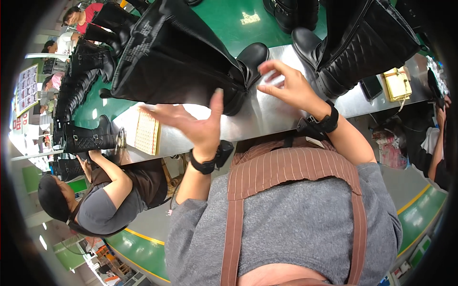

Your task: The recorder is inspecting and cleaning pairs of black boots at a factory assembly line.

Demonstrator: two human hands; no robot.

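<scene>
Left hand (193, 125) spread open, palm up, just beside a tall black boot (183, 64). Boot laid on its side on the steel desk (267, 119), long axis left to right, toe pointing right. Right hand (286, 86) loosely open near that toe, pinching nothing. Second quilted boot (355, 45) stood farther right. Two boots close by.
</scene>
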